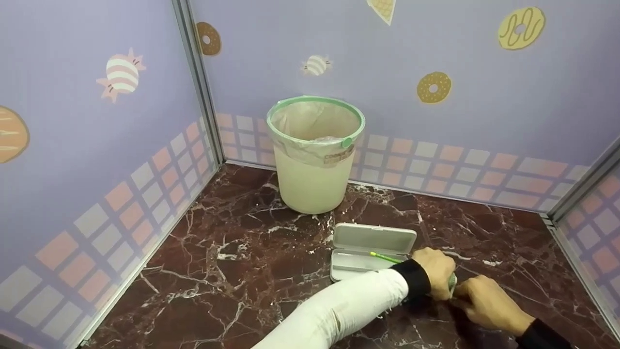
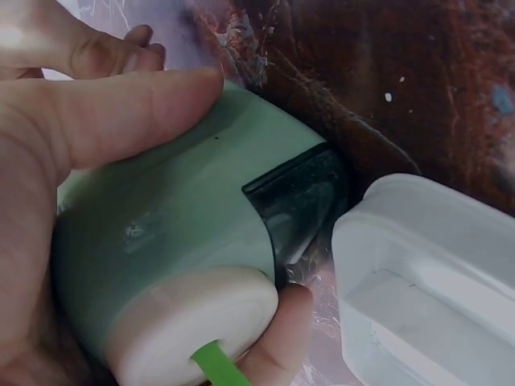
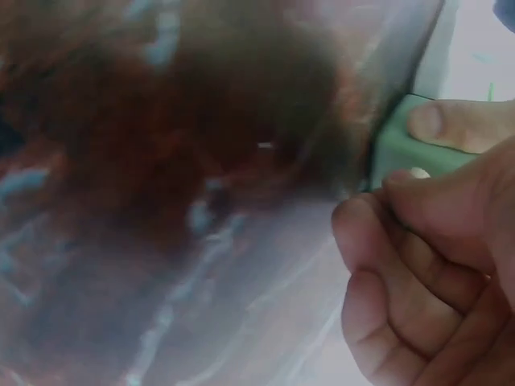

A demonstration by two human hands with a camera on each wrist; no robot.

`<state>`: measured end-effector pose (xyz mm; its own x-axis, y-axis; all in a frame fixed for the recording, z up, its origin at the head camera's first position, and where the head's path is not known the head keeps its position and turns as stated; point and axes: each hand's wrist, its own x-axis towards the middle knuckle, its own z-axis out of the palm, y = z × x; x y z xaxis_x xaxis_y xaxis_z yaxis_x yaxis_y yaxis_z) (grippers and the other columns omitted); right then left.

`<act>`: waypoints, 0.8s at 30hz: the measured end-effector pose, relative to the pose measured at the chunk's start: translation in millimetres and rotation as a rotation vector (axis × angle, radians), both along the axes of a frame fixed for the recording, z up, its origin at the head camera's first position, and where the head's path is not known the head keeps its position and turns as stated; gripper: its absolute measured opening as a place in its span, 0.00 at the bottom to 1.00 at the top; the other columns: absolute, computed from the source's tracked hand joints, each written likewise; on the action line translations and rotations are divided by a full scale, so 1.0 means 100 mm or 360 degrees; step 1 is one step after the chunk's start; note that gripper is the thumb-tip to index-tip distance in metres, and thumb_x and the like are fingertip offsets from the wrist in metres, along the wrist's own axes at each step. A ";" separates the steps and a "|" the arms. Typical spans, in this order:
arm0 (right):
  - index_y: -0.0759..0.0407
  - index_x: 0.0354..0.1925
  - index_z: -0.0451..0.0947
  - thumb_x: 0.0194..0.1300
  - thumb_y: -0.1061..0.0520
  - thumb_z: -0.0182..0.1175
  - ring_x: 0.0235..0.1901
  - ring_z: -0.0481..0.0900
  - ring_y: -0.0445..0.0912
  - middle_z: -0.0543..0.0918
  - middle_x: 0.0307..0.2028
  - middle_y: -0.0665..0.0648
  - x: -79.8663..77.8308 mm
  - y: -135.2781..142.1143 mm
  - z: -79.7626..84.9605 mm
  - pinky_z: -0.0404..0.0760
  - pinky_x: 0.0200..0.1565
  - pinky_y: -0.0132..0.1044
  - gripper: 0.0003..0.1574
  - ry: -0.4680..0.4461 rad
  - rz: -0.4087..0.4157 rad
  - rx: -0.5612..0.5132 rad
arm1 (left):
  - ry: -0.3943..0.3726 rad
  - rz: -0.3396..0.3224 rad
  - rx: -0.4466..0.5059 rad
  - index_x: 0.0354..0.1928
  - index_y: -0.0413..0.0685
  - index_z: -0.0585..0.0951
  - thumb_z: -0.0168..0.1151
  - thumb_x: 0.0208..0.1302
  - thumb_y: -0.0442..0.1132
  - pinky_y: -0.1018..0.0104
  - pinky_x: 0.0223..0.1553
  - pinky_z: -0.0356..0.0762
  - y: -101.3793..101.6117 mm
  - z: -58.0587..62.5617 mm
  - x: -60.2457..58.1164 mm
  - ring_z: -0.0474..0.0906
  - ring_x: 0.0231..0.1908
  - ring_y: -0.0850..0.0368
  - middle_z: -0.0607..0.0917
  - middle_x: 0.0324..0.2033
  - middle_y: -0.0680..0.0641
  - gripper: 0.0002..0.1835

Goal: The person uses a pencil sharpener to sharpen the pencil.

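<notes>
Left hand (image 1: 433,271) grips a rounded green plastic sharpener (image 2: 177,209) just beside an open white rectangular plastic case (image 1: 353,259); a slim bright-green pencil (image 2: 219,367) sits in the sharpener's pale oval end; right hand (image 1: 490,302) curls close by, what it pinches, if anything, hidden; sharpening seems in hand, and likely calls next for right-hand turning against a steady left grip.

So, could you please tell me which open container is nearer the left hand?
The flat, hinged case, its lid raised, beside the left hand; the tall, bag-lined bin stands farther back.
</notes>
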<state>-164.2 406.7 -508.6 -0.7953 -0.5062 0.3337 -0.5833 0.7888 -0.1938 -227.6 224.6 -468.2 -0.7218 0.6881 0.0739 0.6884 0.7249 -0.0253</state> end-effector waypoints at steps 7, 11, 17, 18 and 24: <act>0.39 0.15 0.71 0.44 0.68 0.79 0.20 0.55 0.18 0.67 0.16 0.29 0.08 0.00 0.27 0.57 0.24 0.17 0.31 -0.0007 0.0134 -0.0025 | -0.0058 -0.0005 -0.0058 0.25 0.70 0.83 0.84 0.47 0.57 0.62 0.29 0.85 0.11 -0.11 -0.05 0.88 0.32 0.61 0.92 0.31 0.63 0.15; 0.36 0.16 0.71 0.42 0.71 0.76 0.20 0.51 0.18 0.66 0.16 0.29 0.05 0.01 0.46 0.52 0.24 0.17 0.32 -0.0019 0.0089 0.0010 | -0.0074 -0.0021 -0.0063 0.23 0.70 0.82 0.82 0.44 0.53 0.61 0.28 0.84 0.16 -0.19 -0.12 0.87 0.32 0.59 0.91 0.30 0.63 0.13; 0.34 0.17 0.74 0.42 0.72 0.77 0.20 0.53 0.21 0.66 0.17 0.28 -0.02 0.03 0.60 0.53 0.24 0.19 0.33 0.0014 0.0055 0.0062 | -0.0052 -0.0033 -0.0063 0.25 0.71 0.82 0.84 0.47 0.55 0.63 0.31 0.86 0.04 -0.04 -0.03 0.88 0.33 0.61 0.93 0.33 0.63 0.15; 0.34 0.18 0.74 0.42 0.72 0.76 0.20 0.54 0.22 0.66 0.17 0.29 -0.03 0.04 0.61 0.55 0.24 0.21 0.32 0.0026 0.0029 0.0072 | -0.0054 -0.0039 -0.0055 0.24 0.70 0.81 0.84 0.48 0.56 0.64 0.31 0.86 0.02 -0.01 -0.02 0.88 0.33 0.62 0.92 0.33 0.63 0.16; 0.38 0.26 0.90 0.51 0.66 0.81 0.20 0.63 0.26 0.76 0.19 0.31 -0.15 0.08 0.68 0.66 0.25 0.30 0.21 0.0012 -0.0193 0.0071 | -0.0091 -0.0065 -0.0030 0.23 0.68 0.74 0.83 0.51 0.54 0.67 0.33 0.85 -0.04 0.06 0.00 0.85 0.32 0.63 0.90 0.32 0.64 0.21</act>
